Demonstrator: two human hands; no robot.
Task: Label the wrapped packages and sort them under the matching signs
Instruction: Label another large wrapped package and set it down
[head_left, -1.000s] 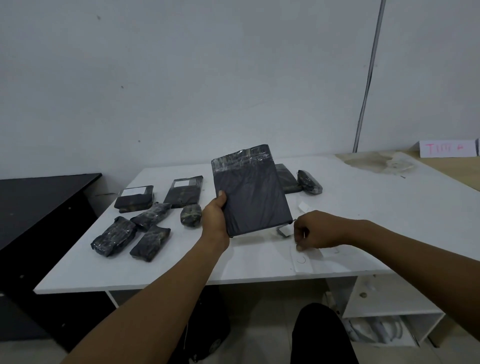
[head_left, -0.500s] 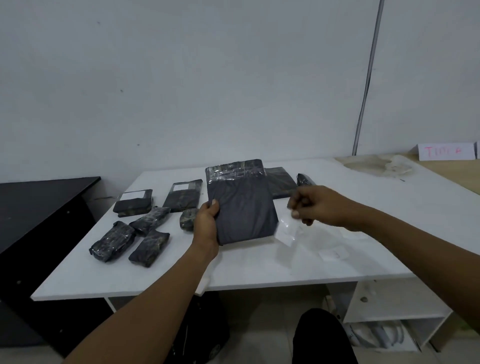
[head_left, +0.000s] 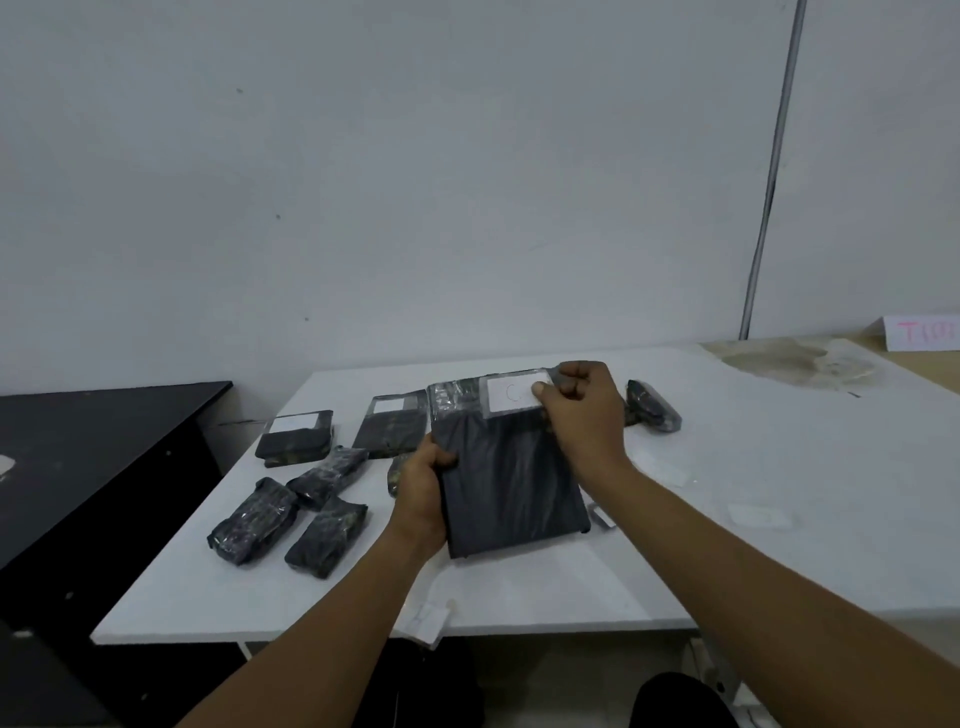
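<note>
The white bench (head_left: 753, 519) carries small wrapped parcels. Above it, the flat dark package (head_left: 511, 483) stands tilted; it looks light and a little flexible, its film slippery, so an edge hold seems best. The left hand (head_left: 423, 488) has its grip closed on the left edge. The right hand (head_left: 582, 410) pinches the white label (head_left: 511, 393) at the top, far from the left grip.

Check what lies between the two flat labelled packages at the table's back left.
Nothing in the head view: bare white table separates the left labelled package from the right one, partly hidden by the held package.
</note>
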